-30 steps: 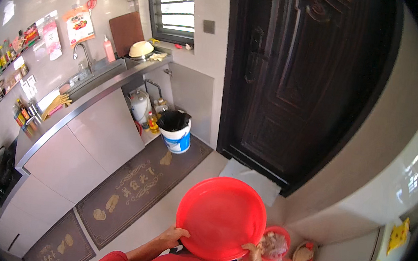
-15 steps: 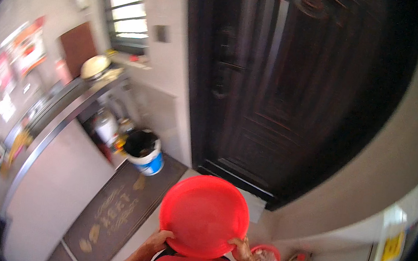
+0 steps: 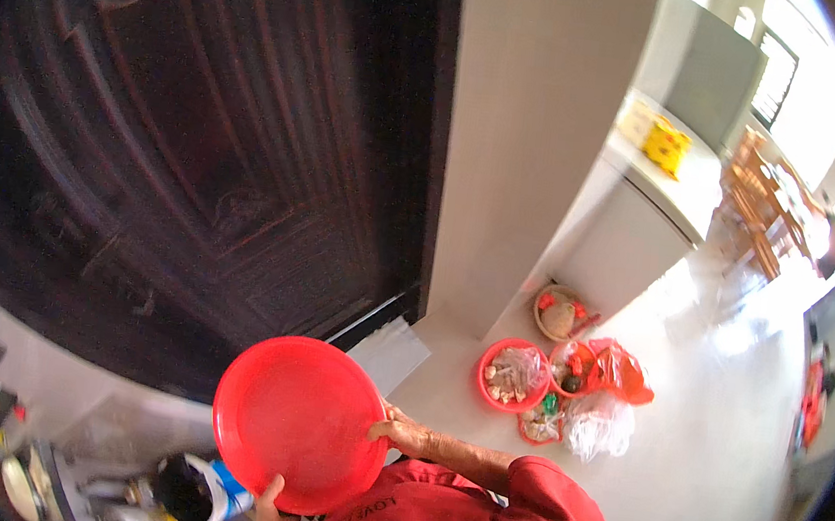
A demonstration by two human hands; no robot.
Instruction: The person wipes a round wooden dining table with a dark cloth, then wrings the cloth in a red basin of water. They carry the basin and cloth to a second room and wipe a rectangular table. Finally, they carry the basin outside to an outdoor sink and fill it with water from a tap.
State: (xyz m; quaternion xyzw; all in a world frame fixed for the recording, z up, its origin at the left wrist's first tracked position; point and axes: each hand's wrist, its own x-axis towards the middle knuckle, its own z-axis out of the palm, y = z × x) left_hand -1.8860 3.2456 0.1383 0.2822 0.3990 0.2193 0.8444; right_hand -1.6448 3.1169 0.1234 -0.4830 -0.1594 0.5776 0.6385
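Note:
A round red plastic basin [image 3: 302, 420] is held out in front of my red shirt, its inside facing up and nothing visible in it. My left hand [image 3: 273, 510] grips its near rim, thumb over the edge. On the right side of the rim, my right hand [image 3: 401, 434] is closed with the thumb lying on the inner wall. The fingers under the basin are hidden. Beyond my right arm, a smaller red basin [image 3: 510, 402] with pale pieces and a clear plastic bag stands on the floor.
A dark panelled door [image 3: 218, 141] fills the left and far side. Plastic bags [image 3: 597, 427] and a woven basket [image 3: 540, 318] lie on the pale floor near a white cabinet [image 3: 621, 230]. A white and blue bucket [image 3: 214, 492] stands at lower left; wooden chairs [image 3: 764, 209] are far right.
My view has swung to the right, bringing the cabinet, chairs and floor bags into sight. The red basin now appears farther left, still in both hands.

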